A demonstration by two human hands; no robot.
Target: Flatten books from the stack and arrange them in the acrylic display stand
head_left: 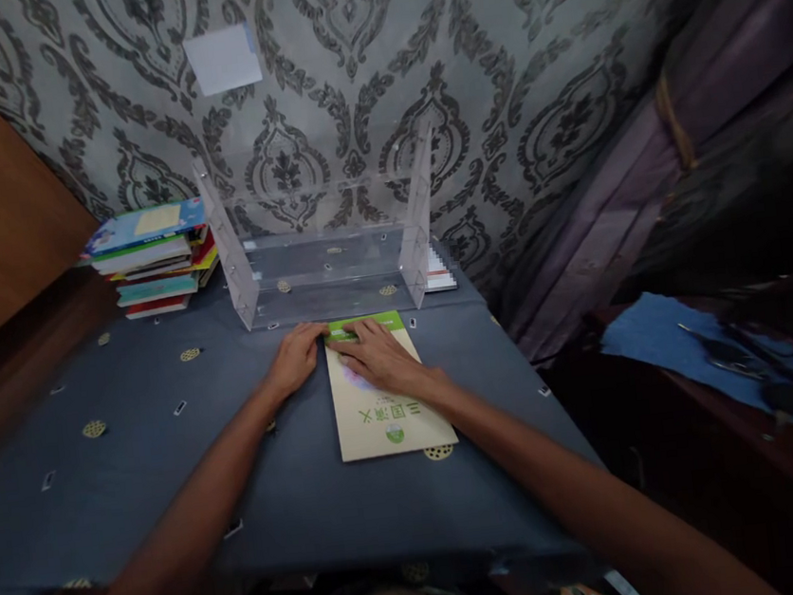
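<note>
A cream book (358, 431) with a green band at its far end lies flat on the table, its green title characters upside down from my side. My left hand (296, 359) is at the book's far left corner, its fingers held together and closed on the edge there; its thumb is partly hidden. My right hand (378, 357) rests palm down on the cover with fingers stretched out, over part of the green band and a purple picture. Just beyond the book stands a clear acrylic rack (328, 262) with angled side panels.
A dark blue patterned cloth (144, 469) covers the table. Several stacked books (155, 258) stand left of the rack. A blurred-out item (439, 272) sits by its right side. Off the right edge are a blue cloth (665, 334) with dark objects and a tied curtain (613, 187).
</note>
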